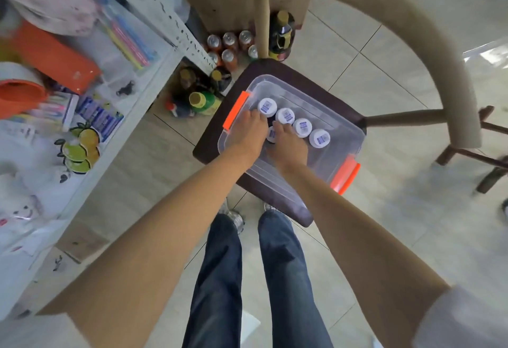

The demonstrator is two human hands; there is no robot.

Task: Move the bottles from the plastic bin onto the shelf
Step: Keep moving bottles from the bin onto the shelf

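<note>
Both hands are lowered into the bin (341, 127), which rests on a dark chair seat (277, 72) beside the shelf (154, 78). The bottles (302, 127) stand upright in the bin, so their long axes run straight up toward the camera and only the round white caps are shown, lined from the bin's far-left corner toward its right edge. The left hand (248, 134) is set over the left end of that row, its fingers curled down by the first cap; the right hand (288, 145) is placed just beside it, fingers bent around a bottle whose cap peeks out between the two hands. Whether either grasp is fully closed cannot be told, since the fingertips are hidden. The shelf lies to the left, nearer the left arm. The bin is clear, thin-walled plastic with orange latches (236, 109); the caps are smooth, with printed blue labels. A straight upward lift is judged necessary before any sideways carry.
</note>
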